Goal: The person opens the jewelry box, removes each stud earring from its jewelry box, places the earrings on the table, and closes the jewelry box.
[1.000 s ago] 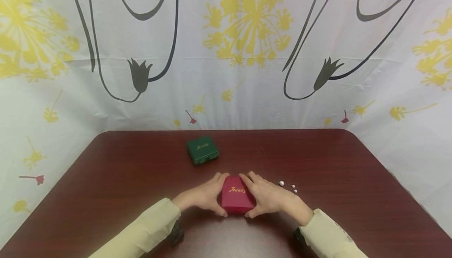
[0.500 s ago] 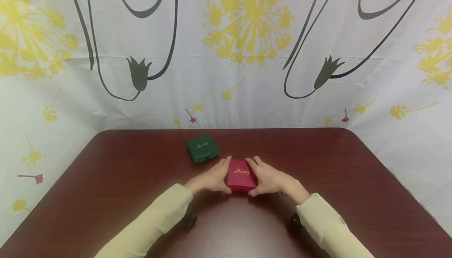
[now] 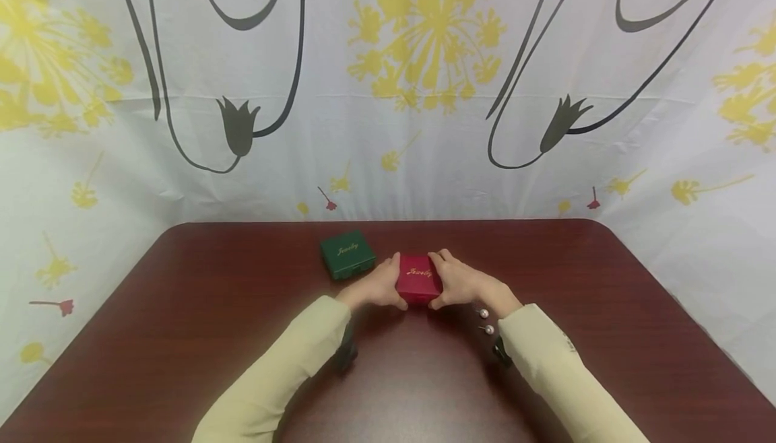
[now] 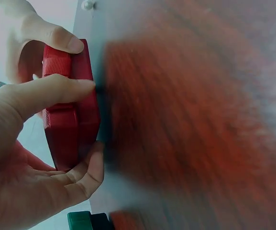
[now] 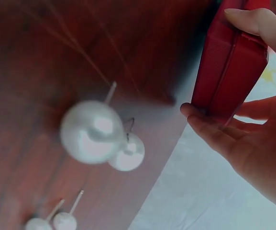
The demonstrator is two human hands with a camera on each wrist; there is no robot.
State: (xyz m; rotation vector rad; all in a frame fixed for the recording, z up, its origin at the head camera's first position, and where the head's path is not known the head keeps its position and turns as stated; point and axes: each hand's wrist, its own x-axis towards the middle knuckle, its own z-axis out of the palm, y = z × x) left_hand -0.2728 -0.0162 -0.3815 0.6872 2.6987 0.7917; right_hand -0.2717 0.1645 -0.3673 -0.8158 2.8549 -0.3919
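Note:
A closed red jewelry box (image 3: 418, 280) with gold lettering on its lid sits between both hands, past the middle of the table. My left hand (image 3: 377, 285) grips its left side, thumb on the near face and fingers round the far edge. On the opposite side my right hand (image 3: 459, 280) grips it the same way. The left wrist view shows the clasp side of the red box (image 4: 71, 115) with both thumbs on it. Whether its bottom touches the table cannot be told. Pearl stud earrings (image 5: 92, 132) lie below the right wrist, several pearls showing in the right wrist view.
A closed green jewelry box (image 3: 348, 254) rests just left of the red one, close to the left hand. The dark red wooden table (image 3: 242, 275) ends at a white patterned curtain (image 3: 388, 160) behind it. Two pearls (image 3: 484, 314) show beside the right forearm.
Both hands have carried the red jewelry box away from the body and slightly right, so it is now beside the green box. The right forearm now passes close to the pearls.

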